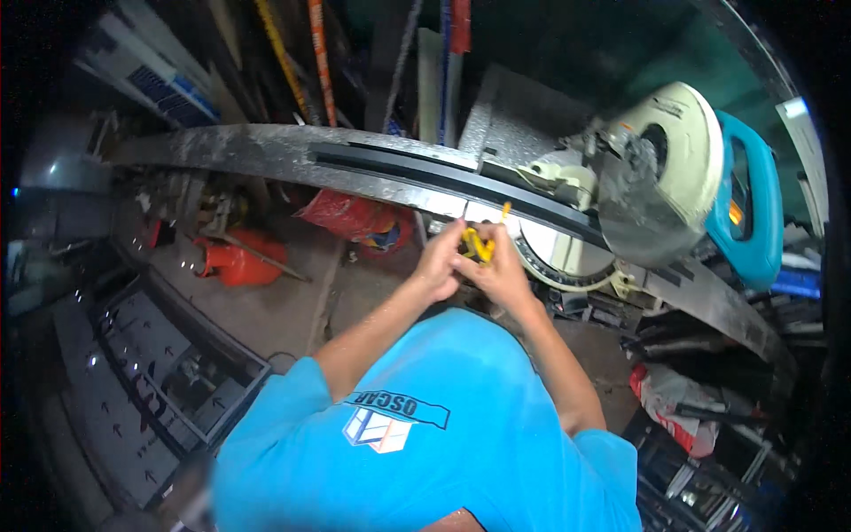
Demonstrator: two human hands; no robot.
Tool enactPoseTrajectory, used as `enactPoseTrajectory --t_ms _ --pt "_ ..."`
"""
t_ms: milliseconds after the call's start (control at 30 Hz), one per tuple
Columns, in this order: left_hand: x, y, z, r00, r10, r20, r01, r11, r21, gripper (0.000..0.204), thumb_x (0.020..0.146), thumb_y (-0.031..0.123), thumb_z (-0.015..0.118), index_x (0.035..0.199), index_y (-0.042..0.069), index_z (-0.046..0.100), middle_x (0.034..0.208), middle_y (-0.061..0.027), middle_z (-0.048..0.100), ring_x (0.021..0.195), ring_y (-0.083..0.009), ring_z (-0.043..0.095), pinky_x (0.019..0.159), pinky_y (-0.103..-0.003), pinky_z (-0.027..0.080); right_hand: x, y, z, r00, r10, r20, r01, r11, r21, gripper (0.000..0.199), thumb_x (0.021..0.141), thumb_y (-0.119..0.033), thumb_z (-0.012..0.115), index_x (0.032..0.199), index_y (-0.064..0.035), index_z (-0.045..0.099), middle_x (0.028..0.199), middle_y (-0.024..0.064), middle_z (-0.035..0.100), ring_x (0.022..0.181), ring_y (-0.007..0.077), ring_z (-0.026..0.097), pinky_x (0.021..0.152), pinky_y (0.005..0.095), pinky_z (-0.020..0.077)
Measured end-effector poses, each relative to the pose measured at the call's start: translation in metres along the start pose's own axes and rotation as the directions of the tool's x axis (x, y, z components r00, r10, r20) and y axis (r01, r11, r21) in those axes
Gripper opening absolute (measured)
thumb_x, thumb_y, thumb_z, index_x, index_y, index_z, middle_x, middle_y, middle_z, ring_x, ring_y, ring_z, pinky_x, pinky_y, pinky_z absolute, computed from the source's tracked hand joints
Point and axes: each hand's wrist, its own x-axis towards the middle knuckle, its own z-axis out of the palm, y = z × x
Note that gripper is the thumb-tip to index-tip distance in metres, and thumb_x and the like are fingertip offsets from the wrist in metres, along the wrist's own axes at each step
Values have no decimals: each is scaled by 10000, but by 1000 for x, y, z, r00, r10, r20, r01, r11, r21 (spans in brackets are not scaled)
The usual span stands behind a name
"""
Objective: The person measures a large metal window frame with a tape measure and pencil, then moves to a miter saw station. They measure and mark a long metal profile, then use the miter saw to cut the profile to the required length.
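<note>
Both my hands meet in front of the near edge of a long metal bench. A small yellow and dark object [480, 246], which looks like a tape measure, sits between them. My left hand [438, 266] is closed with its fingertips against its left side. My right hand [498, 268] is curled around its other side. Above the right fingers a thin yellow stick [506, 211], like a pencil, points up. Just beyond the hands, a long black metal profile [417, 178] lies along the bench and runs to the saw.
A mitre saw [669, 168] with a cream guard and teal handle stands at the right, its round base [567, 257] beside my right hand. The metal bench [222, 146] stretches left. Below it are a red bag [355, 217] and an orange gas cylinder [244, 258]. Long bars lean behind.
</note>
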Motion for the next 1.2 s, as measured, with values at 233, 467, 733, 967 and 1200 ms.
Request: enactPoseTrajectory --t_ms 233,467,733,967,1200 --pt "0 20 -8 948 -313 -65 315 882 351 338 876 276 729 1066 27 602 1060 -92 617 960 -206 610 806 -438 531 -20 5 -46 975 204 90 -202 979 -30 572 766 -382 782 1066 10 494 872 170 605 766 236 597 681 363 497" --pt "51 198 -84 830 455 -322 -73 661 746 270 877 278 702 1026 54 682 743 16 552 579 -88 471 522 -260 396 -66 31 -158 960 281 -3 -264 900 -348 587 713 -387 811 1046 0 521 870 142 618 769 229 595 669 366 489" --pt "104 296 -210 519 671 -529 -44 639 768 343 903 360 711 1046 49 694 810 -36 578 681 -147 527 517 -316 443 -89 55 -272 967 243 -77 -252 877 -410 422 716 -151 848 1015 36 615 936 135 695 840 190 641 759 347 520" --pt "104 263 -200 565 669 -483 -91 632 770 412 889 328 733 1082 -26 648 945 -125 643 765 -193 630 614 -299 565 -89 37 -288 987 153 -50 -157 852 -499 483 696 -201 858 1051 24 620 959 192 683 889 342 667 782 401 519" --pt "105 251 -190 522 724 -451 -225 627 746 389 866 290 767 1020 -55 673 853 -106 646 678 -162 617 612 -283 584 -73 63 -314 996 86 -27 -75 626 -776 439 744 -231 793 1091 0 655 1057 213 667 1025 391 622 886 440 487"
